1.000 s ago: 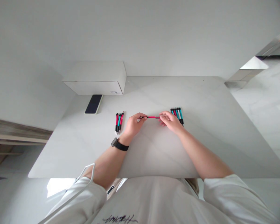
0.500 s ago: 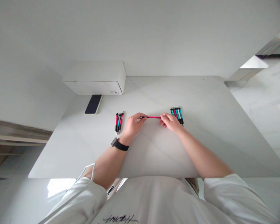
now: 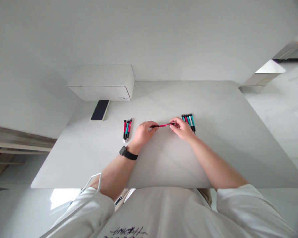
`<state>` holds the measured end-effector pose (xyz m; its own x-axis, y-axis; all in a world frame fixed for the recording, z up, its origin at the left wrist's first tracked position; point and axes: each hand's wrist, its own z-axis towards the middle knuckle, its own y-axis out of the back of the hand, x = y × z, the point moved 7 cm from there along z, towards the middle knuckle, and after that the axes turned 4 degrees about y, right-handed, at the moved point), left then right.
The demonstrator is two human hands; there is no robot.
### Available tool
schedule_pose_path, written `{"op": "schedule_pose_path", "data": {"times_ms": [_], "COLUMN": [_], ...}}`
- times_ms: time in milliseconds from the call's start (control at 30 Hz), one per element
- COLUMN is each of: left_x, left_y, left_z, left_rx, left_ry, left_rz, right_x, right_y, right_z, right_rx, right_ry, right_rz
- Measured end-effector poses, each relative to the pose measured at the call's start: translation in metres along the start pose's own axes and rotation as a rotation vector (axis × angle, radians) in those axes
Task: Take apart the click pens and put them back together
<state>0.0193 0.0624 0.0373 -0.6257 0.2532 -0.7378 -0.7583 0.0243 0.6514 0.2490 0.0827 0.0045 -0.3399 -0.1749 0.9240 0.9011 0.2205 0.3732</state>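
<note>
A red pen (image 3: 162, 125) with black ends lies crosswise between my hands, above the table. My left hand (image 3: 144, 132) pinches its dark grip end between thumb and fingers. At the clip end, my right hand (image 3: 183, 129) has its thumb and fingers on either side of the pen. Left of my left hand lie two red pens and a teal pen (image 3: 126, 130), side by side. Just beyond my right hand is a row of several teal, red and white pens (image 3: 190, 120), partly hidden by that hand.
A white box (image 3: 99, 93) stands at the back left of the white table (image 3: 225, 132), against the wall. In front of the box lies a phone (image 3: 100, 110), dark screen up. A black watch (image 3: 129, 153) is on my left wrist.
The pen has tilted slightly, and more of its clip end shows. My right fingers have spread and shifted around that end. My left hand keeps its pinch, a little lower.
</note>
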Motion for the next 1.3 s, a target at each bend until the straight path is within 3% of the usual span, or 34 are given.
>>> {"op": "schedule_pose_path", "data": {"times_ms": [200,433,600,800,967,1033,1200,1300], "left_x": [-0.002,0.001,0.003,0.004,0.003,0.003,0.003,0.002], "left_y": [0.004,0.004,0.003,0.004,0.004,0.004,0.006,0.006], "left_z": [-0.002,-0.001,-0.001,-0.001,-0.001,-0.001,0.000,-0.001], "left_rx": [-0.044,-0.054,-0.055,-0.067,-0.071,-0.073,-0.091,-0.085], "left_ry": [-0.003,-0.002,-0.007,0.007,0.012,0.013,0.018,0.023], "left_rz": [-0.001,-0.006,-0.020,-0.034,-0.053,-0.060,-0.066,-0.071], "right_x": [-0.001,0.017,0.006,0.020,0.010,0.010,0.020,0.013], "right_y": [-0.006,0.002,-0.003,0.000,-0.002,-0.003,0.003,0.002], "right_z": [-0.004,-0.003,-0.002,-0.004,-0.005,-0.005,-0.004,-0.004], "right_rx": [0.084,-0.015,0.057,-0.001,0.055,0.086,-0.020,-0.004], "right_ry": [-0.095,0.103,0.016,0.140,0.008,0.014,0.136,0.050], "right_rz": [0.013,-0.153,-0.136,-0.190,-0.150,-0.152,-0.183,-0.149]}}
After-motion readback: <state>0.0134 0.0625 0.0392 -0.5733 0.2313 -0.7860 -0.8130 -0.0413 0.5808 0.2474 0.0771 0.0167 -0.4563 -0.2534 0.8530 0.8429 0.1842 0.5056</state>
